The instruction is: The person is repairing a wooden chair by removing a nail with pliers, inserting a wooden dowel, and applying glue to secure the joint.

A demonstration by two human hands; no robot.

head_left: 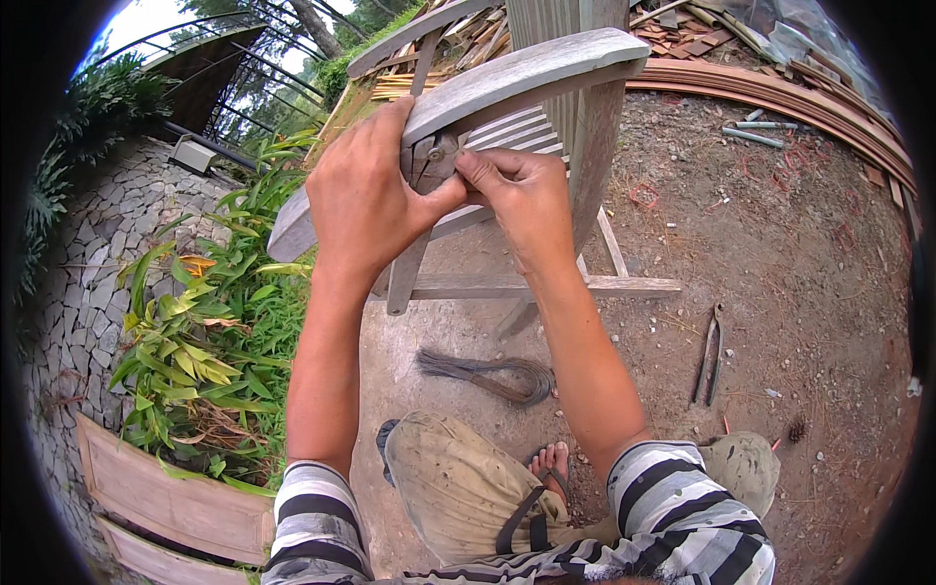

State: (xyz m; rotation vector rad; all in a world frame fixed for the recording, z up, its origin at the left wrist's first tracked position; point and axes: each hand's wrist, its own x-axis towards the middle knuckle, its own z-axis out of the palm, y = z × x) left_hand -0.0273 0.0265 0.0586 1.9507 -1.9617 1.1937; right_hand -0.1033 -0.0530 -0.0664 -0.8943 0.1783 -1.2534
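A weathered grey wooden chair [583, 156] with slats stands tilted in front of me. My left hand [366, 190] is closed around its curved armrest [526, 78], the thumb reaching toward my other hand. Under the armrest, a joint with a round metal fastener [436, 153] shows between my hands. Beside that joint, my right hand [526, 200] pinches thumb against fingers; what sits between the fingertips is too small to make out. A looped bundle of dark wire [492, 375] lies on the ground below the chair.
Pincers [710, 356] lie on the dirt at right. Long boards [770, 88] and scrap wood [682, 39] line the far right. Leafy plants [195, 341] and a stone wall [78, 292] are at left, above a wooden panel [171, 483]. Short pipes [756, 135] lie farther off.
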